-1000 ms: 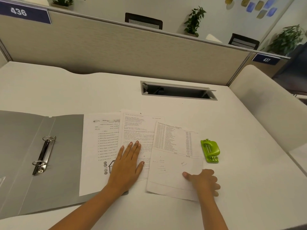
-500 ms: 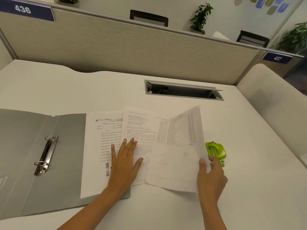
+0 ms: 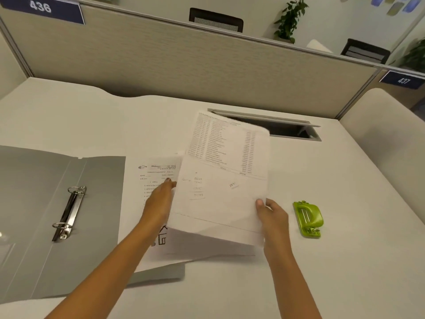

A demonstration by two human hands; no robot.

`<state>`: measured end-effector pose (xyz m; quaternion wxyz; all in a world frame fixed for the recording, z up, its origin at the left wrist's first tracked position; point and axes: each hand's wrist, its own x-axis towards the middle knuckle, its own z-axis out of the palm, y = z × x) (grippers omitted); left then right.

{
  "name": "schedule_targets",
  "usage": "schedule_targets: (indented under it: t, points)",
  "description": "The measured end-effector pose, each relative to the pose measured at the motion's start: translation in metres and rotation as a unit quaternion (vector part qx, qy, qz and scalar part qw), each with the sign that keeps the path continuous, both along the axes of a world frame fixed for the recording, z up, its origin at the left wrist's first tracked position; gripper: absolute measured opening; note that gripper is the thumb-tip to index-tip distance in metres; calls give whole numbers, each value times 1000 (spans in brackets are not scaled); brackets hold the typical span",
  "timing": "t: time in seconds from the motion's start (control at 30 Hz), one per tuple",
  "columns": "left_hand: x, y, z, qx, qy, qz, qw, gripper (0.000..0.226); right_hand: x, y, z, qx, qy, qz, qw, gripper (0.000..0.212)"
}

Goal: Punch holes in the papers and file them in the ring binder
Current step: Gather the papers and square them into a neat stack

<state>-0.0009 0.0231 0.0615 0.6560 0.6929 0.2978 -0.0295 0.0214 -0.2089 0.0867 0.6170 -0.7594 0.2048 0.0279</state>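
Note:
A grey ring binder [image 3: 30,203] lies open at the left, and its metal rings [image 3: 69,212] are closed. My right hand [image 3: 273,217] pinches the lower right edge of a printed sheet [image 3: 225,180] with a table of figures, held tilted above the desk. My left hand [image 3: 159,201] reaches with straight fingers to that sheet's left edge; its fingertips are hidden behind the paper. Two more papers [image 3: 149,176] lie underneath, overlapping the binder's right flap. A green hole punch [image 3: 308,218] sits on the desk just right of my right hand.
A white desk [image 3: 345,261] runs back to a beige partition [image 3: 184,65]. An open cable slot [image 3: 289,131] lies behind the lifted sheet. A rounded side panel [image 3: 391,139] closes off the right.
My right hand has lifted the table sheet off the desk and swung it up and leftward. My left hand has left the middle paper and moved to the raised sheet's left edge.

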Motion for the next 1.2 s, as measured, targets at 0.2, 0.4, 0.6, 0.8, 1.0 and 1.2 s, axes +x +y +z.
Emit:
schedule_targets:
  t: [0.2,0.4,0.6,0.8,1.0,1.2]
  points:
    - [-11,-11,2,68,24,23,997,35,-1,13,-26,-162,26,27,986,17]
    - [-10,-17,-8,186,2,-11,983,35,-1,26,-34,-300,37,7,953,27]
    - [-6,-20,-12,188,20,-8,982,46,-5,32,-24,-294,42,21,954,32]
    - [-6,-18,-12,135,43,8,990,45,-5,29,-17,-198,18,16,980,28]
    - [-9,-17,18,112,-94,62,987,27,-14,34,4,-57,-150,-24,987,37]
    - [-14,-18,61,78,-303,108,944,20,-15,43,26,21,-285,-42,957,36]
